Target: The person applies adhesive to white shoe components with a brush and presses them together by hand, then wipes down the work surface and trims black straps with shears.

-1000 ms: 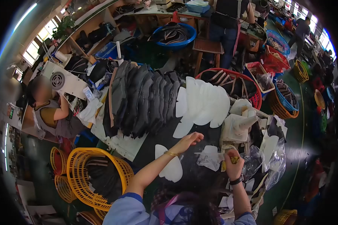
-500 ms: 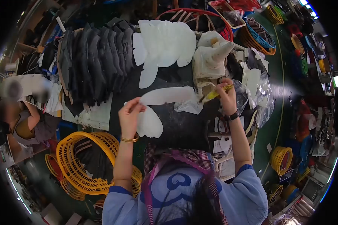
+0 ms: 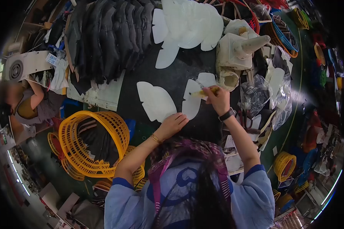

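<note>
Close in front of the chest, on the black table [image 3: 191,62], the left hand [image 3: 174,124] lies with its fingers nearly straight and close together, tips at the near end of a thin white piece [image 3: 191,108]; whether the thumb nips the edge from beneath cannot be told. Slightly farther off, toward 1 o'clock, the right hand [image 3: 218,100] has its fingers closed around a slim yellow tool [image 3: 198,93], probably a brush, whose tip points to 9 o'clock across the white piece; whether it touches is too blurred to tell. To work well here, the left fingertips should likely press the near end flat while the tool is kept low and stroked away from them, since so thin a sheet could slide or lift. The white piece sits at 12 o'clock from the body, its long axis running roughly from 6 to 12, the far end pointing away and a small notch facing 9 o'clock. At 11 o'clock lie other white pieces [image 3: 156,102], seemingly overlapping. Farther on, toward 1 o'clock, stands a crusty cream pot [image 3: 230,79], its mouth facing the worker. Beyond, a spread of white shapes [image 3: 197,24] lies at 12 o'clock, with a row of dark pieces [image 3: 107,38] toward 11.
</note>
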`<act>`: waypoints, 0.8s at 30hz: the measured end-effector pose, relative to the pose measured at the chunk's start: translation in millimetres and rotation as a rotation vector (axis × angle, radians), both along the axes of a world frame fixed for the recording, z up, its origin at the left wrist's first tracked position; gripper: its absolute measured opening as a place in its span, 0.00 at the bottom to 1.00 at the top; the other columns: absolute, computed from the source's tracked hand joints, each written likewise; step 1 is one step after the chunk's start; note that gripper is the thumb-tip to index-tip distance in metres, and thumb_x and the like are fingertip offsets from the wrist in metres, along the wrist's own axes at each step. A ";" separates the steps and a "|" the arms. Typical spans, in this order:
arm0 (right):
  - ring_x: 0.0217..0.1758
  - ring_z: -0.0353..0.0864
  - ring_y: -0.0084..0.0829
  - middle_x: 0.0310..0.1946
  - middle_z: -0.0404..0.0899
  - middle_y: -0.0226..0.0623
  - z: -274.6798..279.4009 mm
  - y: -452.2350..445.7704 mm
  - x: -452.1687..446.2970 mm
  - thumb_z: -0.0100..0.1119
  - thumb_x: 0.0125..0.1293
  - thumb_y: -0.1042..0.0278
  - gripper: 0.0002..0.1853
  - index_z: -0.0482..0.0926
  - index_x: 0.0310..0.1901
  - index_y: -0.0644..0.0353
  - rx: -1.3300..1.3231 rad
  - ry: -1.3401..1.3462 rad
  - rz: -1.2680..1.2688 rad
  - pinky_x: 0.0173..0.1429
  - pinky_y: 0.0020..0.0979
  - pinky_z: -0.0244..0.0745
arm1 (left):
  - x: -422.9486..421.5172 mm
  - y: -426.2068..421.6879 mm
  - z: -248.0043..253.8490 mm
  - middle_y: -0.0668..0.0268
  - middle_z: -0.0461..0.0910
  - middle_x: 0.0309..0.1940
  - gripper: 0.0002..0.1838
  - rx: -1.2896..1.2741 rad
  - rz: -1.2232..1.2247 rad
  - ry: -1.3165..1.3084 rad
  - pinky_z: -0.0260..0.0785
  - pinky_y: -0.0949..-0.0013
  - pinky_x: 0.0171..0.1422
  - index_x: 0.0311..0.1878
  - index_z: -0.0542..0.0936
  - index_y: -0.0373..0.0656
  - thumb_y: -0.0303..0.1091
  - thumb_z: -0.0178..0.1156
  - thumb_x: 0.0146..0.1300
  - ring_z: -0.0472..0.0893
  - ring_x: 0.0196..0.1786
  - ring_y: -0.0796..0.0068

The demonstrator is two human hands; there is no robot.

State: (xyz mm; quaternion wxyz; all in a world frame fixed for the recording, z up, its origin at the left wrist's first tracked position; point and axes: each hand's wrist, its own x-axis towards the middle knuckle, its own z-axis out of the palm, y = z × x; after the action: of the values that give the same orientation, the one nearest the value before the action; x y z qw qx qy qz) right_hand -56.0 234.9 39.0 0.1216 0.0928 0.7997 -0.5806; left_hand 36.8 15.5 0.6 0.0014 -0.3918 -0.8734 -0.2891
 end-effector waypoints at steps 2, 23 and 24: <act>0.19 0.79 0.23 0.17 0.78 0.35 -13.1 -12.0 -17.3 0.65 0.58 0.63 0.12 0.79 0.31 0.66 0.068 0.242 -0.013 0.24 0.23 0.71 | -2.4 0.4 -3.4 0.67 0.72 0.39 0.12 -0.024 0.027 0.014 0.67 0.68 0.48 0.40 0.74 0.44 0.29 0.56 0.50 0.73 0.45 0.69; 0.22 0.77 0.45 0.18 0.76 0.46 37.2 82.4 -30.9 0.64 0.57 0.59 0.16 0.76 0.26 0.65 0.779 0.430 -0.057 0.26 0.35 0.70 | -99.8 -37.8 148.1 0.68 0.78 0.27 0.04 0.638 0.625 -0.644 0.68 0.80 0.35 0.33 0.77 0.34 0.21 0.62 0.55 0.75 0.29 0.84; 0.21 0.77 0.44 0.17 0.75 0.46 41.2 77.9 -26.0 0.64 0.57 0.59 0.15 0.76 0.26 0.65 0.702 0.417 -0.081 0.26 0.35 0.69 | -113.7 -38.8 148.8 0.68 0.78 0.26 0.04 0.591 0.635 -0.831 0.67 0.80 0.35 0.33 0.77 0.34 0.23 0.62 0.56 0.75 0.29 0.84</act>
State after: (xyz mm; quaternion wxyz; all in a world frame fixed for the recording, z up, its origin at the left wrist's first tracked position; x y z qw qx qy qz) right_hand -82.0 312.8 80.1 -0.1052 0.0404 0.9524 -0.2832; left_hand -76.9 -23.3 149.4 -0.1449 0.0511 -0.7578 -0.6342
